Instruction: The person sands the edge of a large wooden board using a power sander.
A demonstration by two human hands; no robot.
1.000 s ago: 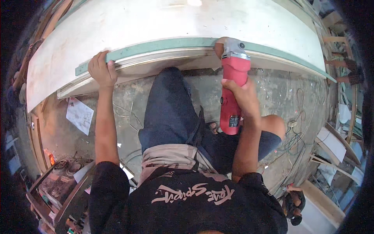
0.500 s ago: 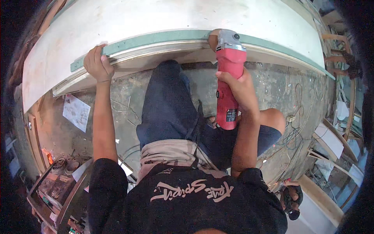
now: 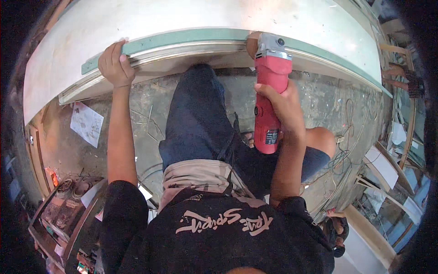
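A pale green strip (image 3: 187, 36) lies along the near edge of a large white panel (image 3: 191, 16). Near its left end, my left hand (image 3: 116, 65) is closed over the strip and the panel's edge, fingers on top. My right hand (image 3: 286, 102) is wrapped around the red body of an angle grinder (image 3: 270, 82). The grinder's grey metal head points away from me and sits over the strip. A brownish disc (image 3: 252, 44) shows at the head's left side, at the strip; whether it touches cannot be made out.
Below the panel, my bent knee (image 3: 198, 84) is close to its edge. A paper sheet (image 3: 86, 124) lies on the concrete floor at left. Cables (image 3: 342, 157) run over the floor at right. A dirty machine (image 3: 64, 205) stands lower left, and wooden boards (image 3: 394, 169) lean at far right.
The panel and strip appear slightly higher in the picture. Both hands keep their holds, and the grinder has shifted only a little to the right.
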